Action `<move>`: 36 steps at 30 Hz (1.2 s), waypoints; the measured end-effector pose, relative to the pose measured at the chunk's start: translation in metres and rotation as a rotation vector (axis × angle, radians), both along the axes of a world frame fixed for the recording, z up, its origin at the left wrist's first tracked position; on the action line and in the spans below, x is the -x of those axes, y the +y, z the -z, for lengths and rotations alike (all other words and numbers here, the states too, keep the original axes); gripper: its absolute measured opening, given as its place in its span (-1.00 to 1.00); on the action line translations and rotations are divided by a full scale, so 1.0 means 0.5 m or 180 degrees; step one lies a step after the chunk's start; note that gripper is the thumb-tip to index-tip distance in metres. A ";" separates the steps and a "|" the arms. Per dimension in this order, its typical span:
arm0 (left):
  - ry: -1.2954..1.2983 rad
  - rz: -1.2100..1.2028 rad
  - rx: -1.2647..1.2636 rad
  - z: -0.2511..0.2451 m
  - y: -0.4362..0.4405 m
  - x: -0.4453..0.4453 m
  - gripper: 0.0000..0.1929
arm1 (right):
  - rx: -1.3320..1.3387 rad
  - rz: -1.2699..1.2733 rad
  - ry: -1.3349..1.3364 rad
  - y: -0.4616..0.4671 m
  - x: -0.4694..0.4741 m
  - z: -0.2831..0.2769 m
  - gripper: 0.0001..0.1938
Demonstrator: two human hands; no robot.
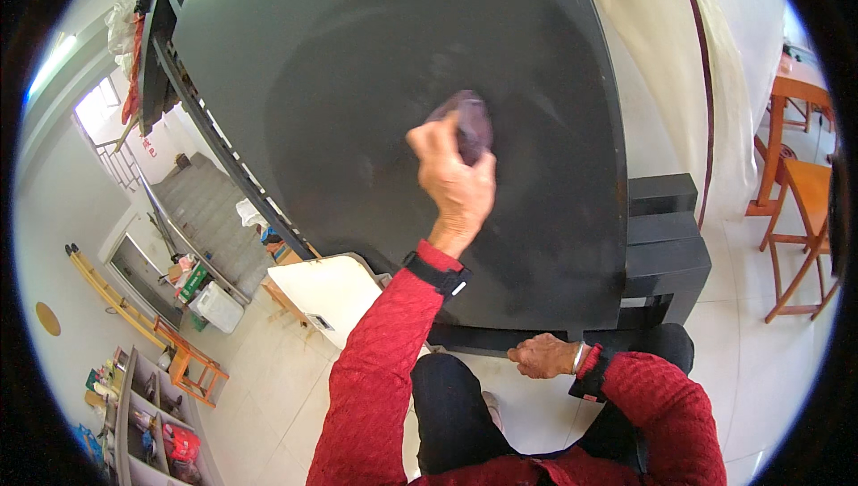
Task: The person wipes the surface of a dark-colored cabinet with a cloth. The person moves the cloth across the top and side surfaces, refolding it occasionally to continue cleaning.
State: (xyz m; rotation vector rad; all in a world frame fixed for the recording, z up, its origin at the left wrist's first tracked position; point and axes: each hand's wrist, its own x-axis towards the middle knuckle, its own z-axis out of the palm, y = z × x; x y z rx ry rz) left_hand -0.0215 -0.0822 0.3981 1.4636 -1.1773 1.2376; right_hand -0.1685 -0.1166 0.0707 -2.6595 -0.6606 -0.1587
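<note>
A dark tabletop-like panel (pixel 375 171) with faint pale smears fills the middle of the head view. My left hand (pixel 459 174) reaches over its surface and grips a bunched dark purple cloth (pixel 472 127), slightly blurred. The cloth lies against the panel. My right hand (pixel 546 355), with a silver bangle at the wrist, is at the panel's near edge with its fingers curled. Whether the right fingers hold the edge or merely rest by it cannot be told; no other object shows in them.
A white board (pixel 328 292) stands close at the panel's near left corner. Black block-like steps (pixel 663 245) adjoin its right side. Farther right is a wooden stool (pixel 804 198); at lower left, a shelf unit (pixel 144 419) and wooden chair (pixel 191 365).
</note>
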 end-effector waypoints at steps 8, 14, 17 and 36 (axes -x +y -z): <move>-0.2491 -0.0328 -0.0698 -0.055 -0.014 0.009 -0.60 | 0.0203 0.0466 -0.0134 -0.036 0.022 -0.032 -0.75; -0.2039 -0.1559 -0.0465 -0.350 -0.004 -0.051 -0.27 | 0.0180 0.0192 -0.0151 -0.036 0.028 -0.038 -0.78; -0.1485 -0.1319 0.0029 -0.373 -0.027 -0.051 -0.27 | 0.0283 0.0258 -0.0017 -0.040 0.028 -0.037 -0.78; 0.1325 -0.1813 -0.1090 0.238 0.323 -0.227 -0.30 | 0.0275 0.0619 0.0447 -0.084 0.016 0.035 -0.72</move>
